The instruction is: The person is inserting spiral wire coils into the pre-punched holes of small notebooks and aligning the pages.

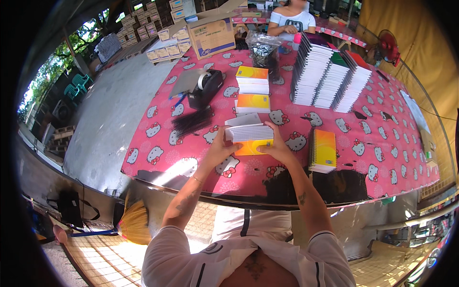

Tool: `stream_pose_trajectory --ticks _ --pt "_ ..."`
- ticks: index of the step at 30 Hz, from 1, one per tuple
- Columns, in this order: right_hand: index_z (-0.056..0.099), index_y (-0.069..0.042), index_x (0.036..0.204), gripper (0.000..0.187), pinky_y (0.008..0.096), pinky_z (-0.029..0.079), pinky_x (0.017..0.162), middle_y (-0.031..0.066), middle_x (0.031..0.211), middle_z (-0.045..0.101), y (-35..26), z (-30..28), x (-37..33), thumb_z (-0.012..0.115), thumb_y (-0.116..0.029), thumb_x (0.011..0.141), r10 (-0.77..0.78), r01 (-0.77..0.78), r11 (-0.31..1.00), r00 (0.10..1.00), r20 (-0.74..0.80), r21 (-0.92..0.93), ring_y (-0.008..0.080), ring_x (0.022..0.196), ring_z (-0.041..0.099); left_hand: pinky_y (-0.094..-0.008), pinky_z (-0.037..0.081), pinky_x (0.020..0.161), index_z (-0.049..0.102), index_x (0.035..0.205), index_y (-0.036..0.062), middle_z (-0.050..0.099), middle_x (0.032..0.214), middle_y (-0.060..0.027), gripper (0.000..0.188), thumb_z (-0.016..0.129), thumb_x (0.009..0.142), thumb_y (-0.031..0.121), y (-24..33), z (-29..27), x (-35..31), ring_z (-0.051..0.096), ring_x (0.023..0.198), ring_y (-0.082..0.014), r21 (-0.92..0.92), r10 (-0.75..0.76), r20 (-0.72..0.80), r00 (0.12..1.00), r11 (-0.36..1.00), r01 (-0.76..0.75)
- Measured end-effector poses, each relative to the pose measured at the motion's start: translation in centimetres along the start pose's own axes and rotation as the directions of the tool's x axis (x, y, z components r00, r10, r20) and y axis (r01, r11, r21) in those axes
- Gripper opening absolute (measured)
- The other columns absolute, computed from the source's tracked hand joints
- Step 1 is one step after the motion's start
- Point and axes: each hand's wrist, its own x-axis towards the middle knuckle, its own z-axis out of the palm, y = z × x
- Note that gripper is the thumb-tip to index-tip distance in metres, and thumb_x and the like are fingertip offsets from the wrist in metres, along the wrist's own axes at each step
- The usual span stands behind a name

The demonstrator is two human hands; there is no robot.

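Note:
A small notebook (253,146) with a yellow-orange cover and a thick block of white pages is gripped at both sides over the near part of the table. My left hand (223,149) closes on its left edge, and my right hand (278,147) on its right edge. Just beyond it lie loose white sheets (243,119). Farther back, two piles of the same unbound notebooks (253,101) stand in line. To the right of my right hand rests a spiral-bound yellow notebook (323,148). Black binding coils (192,122) lie left of my left hand.
A black tape dispenser (205,91) stands at the left of the pink patterned table (158,138). Tall notebook stacks (330,71) rise at the back right. Behind are a plastic bag of dark pieces (264,52), a cardboard box (212,38) and a seated person (292,21).

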Motion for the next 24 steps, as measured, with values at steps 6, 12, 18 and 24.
stream_pose_trajectory --ticks 6,12,18,24 --pt "0.042 -0.011 0.138 0.077 0.0347 0.041 0.105 0.0063 0.129 0.054 0.2 -2.6 -1.3 0.084 -0.003 0.074 0.041 -0.033 0.99 0.997 0.058 -0.134 0.0189 0.124 0.051 -0.0395 0.043 0.106 0.043 0.145 0.0019 0.056 0.137 -0.0124 0.063 0.069 0.093 0.028 1.3 -3.1 4.8 0.055 0.127 -0.0275 -0.315 -0.259 0.088 0.962 0.909 0.273" --pt "0.046 -0.01 0.133 0.068 0.0334 0.041 0.104 0.0052 0.125 0.056 0.1 -1.8 -1.9 0.084 -0.006 0.076 0.013 -0.007 0.989 0.999 0.042 -0.148 0.0177 0.122 0.051 -0.0462 0.048 0.101 0.062 0.128 0.0013 0.063 0.13 -0.0212 0.069 0.076 0.078 0.048 -1.8 -2.2 10.4 0.058 0.122 -0.04 0.884 -0.215 0.21 0.954 0.458 -0.091" --pt "0.046 -0.01 0.134 0.069 0.0326 0.041 0.104 0.0048 0.124 0.056 0.4 -1.2 -1.9 0.084 -0.007 0.076 -0.017 0.022 0.995 0.999 0.05 -0.093 0.0176 0.121 0.052 -0.0455 0.048 0.101 0.062 0.127 0.002 0.064 0.125 -0.0214 0.071 0.081 0.071 0.042 -2.7 -2.9 11.8 0.06 0.119 -0.0388 0.822 -0.392 0.349 0.851 0.564 -0.078" --pt "0.046 -0.01 0.135 0.071 0.0324 0.041 0.103 0.0048 0.124 0.056 1.0 -1.7 -2.3 0.085 -0.009 0.075 -0.019 0.021 0.995 1.0 0.022 -0.096 0.0177 0.122 0.051 -0.043 0.049 0.098 0.061 0.125 0.0027 0.066 0.12 -0.0197 0.061 0.077 0.075 0.034 -1.0 -1.6 12.0 0.063 0.114 -0.0384 0.831 -0.408 0.348 0.844 0.551 -0.076"
